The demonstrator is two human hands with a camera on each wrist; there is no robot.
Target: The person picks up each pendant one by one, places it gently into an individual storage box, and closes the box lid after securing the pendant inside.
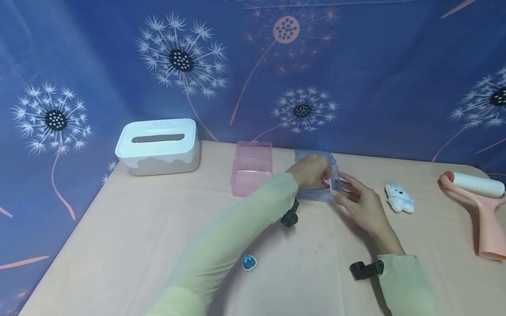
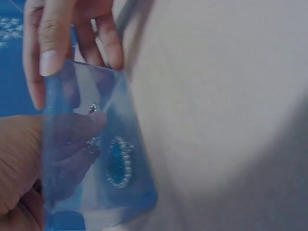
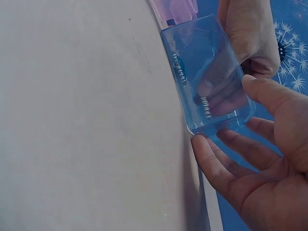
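Observation:
In the head view, my left hand (image 1: 310, 171) reaches into an open blue see-through plastic box (image 1: 315, 195). It pinches a pinkish-red gem (image 1: 325, 184); through the box wall in both wrist views only its silvery rim shows. Inside the box lies a teal gem with a sparkling border (image 2: 118, 163). At the box's right end, my right hand (image 1: 362, 207) holds the wall between thumb and fingers, clearest in the right wrist view. A teal heart-shaped gem (image 1: 249, 263) rests on the table, near the left forearm.
Left of the blue box stands an open pink see-through box (image 1: 251, 178). A white tissue box (image 1: 159, 145) is farther left. To the right lie a small white bear figure (image 1: 399, 197) and a peach-handled lint roller (image 1: 481, 208). A blue dandelion-patterned cloth (image 1: 378, 88) hangs behind the table.

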